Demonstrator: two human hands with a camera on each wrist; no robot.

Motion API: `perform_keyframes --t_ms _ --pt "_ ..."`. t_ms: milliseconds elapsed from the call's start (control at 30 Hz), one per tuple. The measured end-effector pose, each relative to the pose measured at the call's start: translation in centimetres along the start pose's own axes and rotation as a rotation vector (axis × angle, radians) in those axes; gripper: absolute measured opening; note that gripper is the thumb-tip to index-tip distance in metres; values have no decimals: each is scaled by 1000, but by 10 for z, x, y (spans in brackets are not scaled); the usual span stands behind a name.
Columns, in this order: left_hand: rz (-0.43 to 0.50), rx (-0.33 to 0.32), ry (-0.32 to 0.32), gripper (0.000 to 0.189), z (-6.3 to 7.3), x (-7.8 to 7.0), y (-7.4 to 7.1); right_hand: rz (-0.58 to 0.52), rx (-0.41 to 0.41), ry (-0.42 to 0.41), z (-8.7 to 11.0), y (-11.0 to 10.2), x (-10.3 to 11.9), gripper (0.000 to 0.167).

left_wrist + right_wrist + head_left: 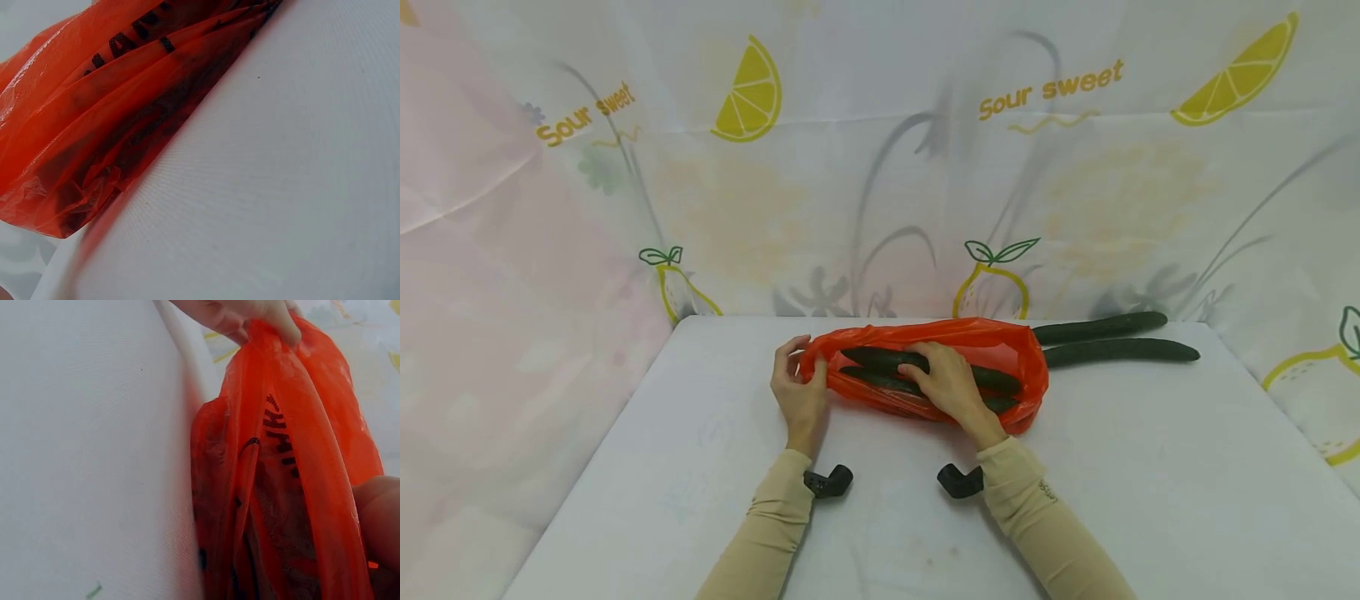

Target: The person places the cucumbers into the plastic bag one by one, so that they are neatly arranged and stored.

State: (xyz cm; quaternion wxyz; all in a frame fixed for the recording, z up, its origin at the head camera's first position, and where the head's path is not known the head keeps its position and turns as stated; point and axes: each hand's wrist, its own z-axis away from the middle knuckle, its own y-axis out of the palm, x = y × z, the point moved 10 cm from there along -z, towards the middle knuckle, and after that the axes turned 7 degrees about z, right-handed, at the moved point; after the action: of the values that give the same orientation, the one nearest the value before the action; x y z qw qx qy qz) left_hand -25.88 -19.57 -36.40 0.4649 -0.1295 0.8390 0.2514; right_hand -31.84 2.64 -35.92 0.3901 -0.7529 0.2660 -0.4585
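Observation:
A red plastic bag (pixel 917 333) with dark printing lies lengthwise on the table, its opening facing up. Two dark green cucumbers (pixel 996 380) lie side by side in it. My left hand (pixel 801 404) grips the bag's left end; in the right wrist view its fingers (pixel 275 315) pinch the gathered plastic. Reaching into the opening, my right hand (pixel 951 383) holds the upper cucumber around its middle, thumb on the near side. The left wrist view shows the bag's printed side (pixel 119 81) against the tabletop.
Two more long cucumbers (pixel 1120 350) extend to the right from behind the bag, near the back edge of the white table (pixel 880 533). A curtain printed with lemons (pixel 850 167) hangs behind. Black wrist-worn cameras (pixel 831 482) sit on both sleeves.

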Motion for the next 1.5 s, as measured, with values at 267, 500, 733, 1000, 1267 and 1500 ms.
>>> perform_keyframes --t_ms 267,500,733,1000,1267,1500 --pt "-2 7 12 32 1 -2 2 9 -2 -25 0 1 4 34" --pt "-13 6 12 31 2 -3 3 15 1 -44 1 2 6 32" --pt "-8 17 -3 31 2 -1 4 30 -2 -76 3 3 7 31" --pt "6 25 7 31 1 -1 5 25 14 -96 3 8 5 31" --pt "2 36 7 31 1 0 6 -4 49 -124 3 13 3 31" --pt "-13 72 7 30 2 -4 8 -19 62 -159 4 18 2 31"
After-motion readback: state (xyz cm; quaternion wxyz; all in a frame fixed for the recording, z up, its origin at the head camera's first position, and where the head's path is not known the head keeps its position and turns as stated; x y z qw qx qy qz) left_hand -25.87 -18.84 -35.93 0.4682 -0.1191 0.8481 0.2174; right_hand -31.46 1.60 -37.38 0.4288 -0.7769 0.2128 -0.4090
